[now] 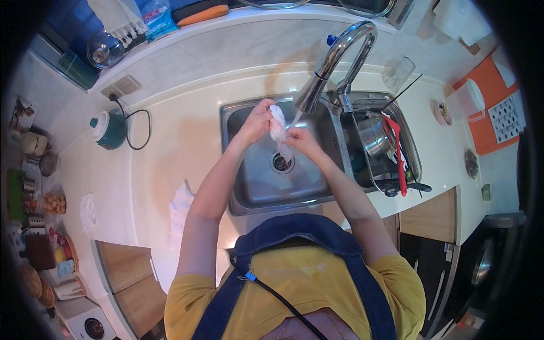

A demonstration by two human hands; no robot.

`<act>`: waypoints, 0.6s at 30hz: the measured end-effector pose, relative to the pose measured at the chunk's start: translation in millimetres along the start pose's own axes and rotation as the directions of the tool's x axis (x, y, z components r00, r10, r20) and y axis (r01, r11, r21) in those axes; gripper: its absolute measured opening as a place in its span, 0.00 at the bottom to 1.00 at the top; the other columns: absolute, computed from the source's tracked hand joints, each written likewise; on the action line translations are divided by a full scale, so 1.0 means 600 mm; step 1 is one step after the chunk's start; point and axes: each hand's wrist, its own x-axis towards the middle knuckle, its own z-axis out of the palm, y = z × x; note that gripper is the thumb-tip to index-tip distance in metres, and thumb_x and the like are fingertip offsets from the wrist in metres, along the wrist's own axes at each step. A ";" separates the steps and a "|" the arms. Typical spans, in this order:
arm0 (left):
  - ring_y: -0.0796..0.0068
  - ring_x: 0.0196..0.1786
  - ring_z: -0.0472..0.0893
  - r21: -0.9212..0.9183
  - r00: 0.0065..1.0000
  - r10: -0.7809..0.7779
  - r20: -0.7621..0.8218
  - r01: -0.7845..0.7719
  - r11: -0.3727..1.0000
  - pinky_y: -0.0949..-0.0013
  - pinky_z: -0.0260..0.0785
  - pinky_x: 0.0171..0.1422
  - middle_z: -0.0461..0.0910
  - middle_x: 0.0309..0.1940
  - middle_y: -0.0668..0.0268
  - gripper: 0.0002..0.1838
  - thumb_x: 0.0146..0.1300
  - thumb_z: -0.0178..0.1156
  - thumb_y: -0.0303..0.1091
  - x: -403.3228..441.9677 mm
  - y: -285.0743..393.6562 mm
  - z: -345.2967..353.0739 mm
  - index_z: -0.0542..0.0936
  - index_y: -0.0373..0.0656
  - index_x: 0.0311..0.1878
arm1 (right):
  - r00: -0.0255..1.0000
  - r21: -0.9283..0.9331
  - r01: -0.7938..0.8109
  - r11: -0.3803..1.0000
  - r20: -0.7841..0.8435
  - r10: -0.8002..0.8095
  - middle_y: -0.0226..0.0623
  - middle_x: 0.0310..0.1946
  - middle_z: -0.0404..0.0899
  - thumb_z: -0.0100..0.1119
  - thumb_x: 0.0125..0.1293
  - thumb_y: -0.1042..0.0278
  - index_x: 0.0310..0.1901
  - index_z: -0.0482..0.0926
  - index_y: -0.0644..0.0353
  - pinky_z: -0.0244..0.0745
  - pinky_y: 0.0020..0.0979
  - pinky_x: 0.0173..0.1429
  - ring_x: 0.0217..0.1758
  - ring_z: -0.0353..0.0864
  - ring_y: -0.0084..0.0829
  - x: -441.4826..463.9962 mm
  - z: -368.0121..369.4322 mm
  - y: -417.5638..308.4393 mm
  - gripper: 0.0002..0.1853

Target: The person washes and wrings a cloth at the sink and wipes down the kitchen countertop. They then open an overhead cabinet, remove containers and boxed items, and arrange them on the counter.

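Over the sink (255, 201), my left hand (259, 122) is closed on the upper end of a limp, crumpled whitish piece (277, 123). It looks like wet cloth or thin plastic; I cannot tell which. My right hand (305, 141) pinches its lower part, which hangs thin and partly see-through above the drain (283, 163). From the chrome faucet (309, 93), a stream of water (296, 118) runs down beside the piece, close to my right hand.
Right of the sink, a rack (416, 164) holds a metal pot (374, 136) and a red utensil (400, 153). A drinking glass (400, 73) stands behind it. At left are a teal appliance (107, 131) with a cord and a pale cloth (181, 212) at the counter edge.
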 end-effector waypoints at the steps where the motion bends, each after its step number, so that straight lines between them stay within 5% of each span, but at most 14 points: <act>1: 0.80 0.37 0.75 0.084 0.998 0.019 -0.066 -0.013 0.996 0.74 0.68 0.42 0.74 0.34 0.71 0.10 0.60 0.52 0.27 0.002 0.000 -0.001 0.70 0.44 0.46 | 0.999 -0.027 -0.021 0.999 0.046 0.023 0.24 0.25 0.77 0.65 0.53 0.71 0.33 0.80 0.62 0.68 0.20 0.33 0.28 0.71 0.14 0.000 -0.007 -0.002 0.07; 4: 0.81 0.37 0.73 0.328 0.974 0.126 -0.188 -0.059 0.943 0.75 0.67 0.43 0.73 0.33 0.73 0.07 0.61 0.50 0.30 -0.014 0.012 -0.025 0.72 0.44 0.43 | 0.998 0.060 -0.057 0.997 -0.016 0.058 0.23 0.25 0.78 0.62 0.55 0.72 0.32 0.80 0.61 0.67 0.20 0.34 0.28 0.72 0.14 -0.012 -0.038 -0.015 0.05; 9: 0.84 0.37 0.72 0.411 0.967 0.196 -0.161 -0.115 0.904 0.77 0.66 0.43 0.74 0.32 0.74 0.07 0.62 0.51 0.32 -0.013 -0.027 -0.045 0.74 0.44 0.41 | 0.987 0.265 -0.142 0.954 -0.041 0.158 0.24 0.25 0.77 0.61 0.57 0.73 0.31 0.78 0.60 0.67 0.20 0.35 0.28 0.73 0.16 -0.023 -0.059 -0.057 0.02; 12: 0.85 0.34 0.74 0.501 0.992 0.077 -0.103 -0.015 0.865 0.78 0.67 0.38 0.75 0.30 0.74 0.07 0.60 0.56 0.32 -0.001 -0.058 -0.021 0.75 0.42 0.40 | 0.984 0.239 -0.112 0.964 -0.110 0.142 0.25 0.26 0.77 0.62 0.56 0.74 0.32 0.78 0.61 0.68 0.20 0.36 0.29 0.74 0.16 -0.025 -0.058 -0.058 0.04; 14: 0.84 0.34 0.75 0.721 0.992 0.126 -0.031 -0.065 0.690 0.76 0.69 0.40 0.78 0.29 0.71 0.08 0.58 0.59 0.32 0.002 -0.065 0.012 0.77 0.40 0.38 | 0.982 0.242 -0.117 0.963 -0.117 0.149 0.26 0.27 0.78 0.64 0.55 0.73 0.33 0.78 0.61 0.69 0.21 0.36 0.31 0.74 0.17 -0.027 -0.058 -0.056 0.06; 18: 0.81 0.33 0.77 0.700 0.992 0.114 0.053 -0.118 0.704 0.74 0.70 0.41 0.80 0.29 0.67 0.10 0.55 0.62 0.33 0.014 -0.049 0.053 0.79 0.39 0.38 | 0.996 0.220 0.014 0.975 -0.089 0.005 0.27 0.29 0.79 0.68 0.51 0.73 0.39 0.78 0.61 0.69 0.23 0.36 0.31 0.75 0.18 -0.025 -0.045 -0.050 0.13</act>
